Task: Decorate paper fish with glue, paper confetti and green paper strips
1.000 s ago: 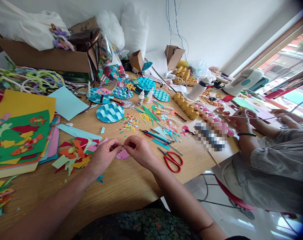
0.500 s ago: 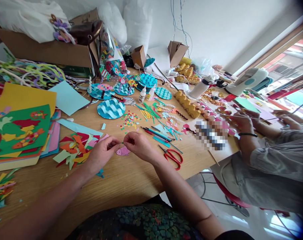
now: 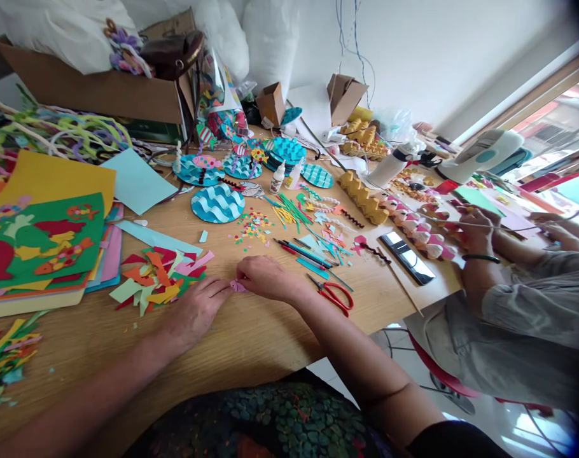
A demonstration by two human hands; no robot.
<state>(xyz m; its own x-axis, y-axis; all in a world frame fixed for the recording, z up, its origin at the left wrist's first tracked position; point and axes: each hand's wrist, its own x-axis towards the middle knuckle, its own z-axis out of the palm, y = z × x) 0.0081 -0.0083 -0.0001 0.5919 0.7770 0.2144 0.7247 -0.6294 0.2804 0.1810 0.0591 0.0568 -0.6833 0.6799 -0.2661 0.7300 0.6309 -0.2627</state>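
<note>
A small pink paper fish (image 3: 238, 286) lies on the wooden table, partly covered by my fingers. My left hand (image 3: 198, 312) rests low over the table, fingers stretched out flat, their tips at the fish's left end. From the right, my right hand (image 3: 265, 278) bends over the fish with its fingers pinched together at the upper edge. Whatever is between those fingertips is hidden. Just left of my hands spreads a pile of coloured paper scraps (image 3: 158, 273). Small coloured paper dots (image 3: 254, 227) are scattered beyond them.
Red-handled scissors (image 3: 334, 298) and several pencils (image 3: 306, 253) lie to the right. Glue bottles (image 3: 277, 178) stand behind a blue wavy disc (image 3: 217, 203). A phone (image 3: 406, 257) lies near a co-worker's hands (image 3: 478, 229). Stacked coloured sheets (image 3: 91, 254) fill the left.
My hands have come down onto the pink fish. The left fingers have straightened from a pinch to lie flat, and the right fingers now cover part of the fish. The view shifted slightly.
</note>
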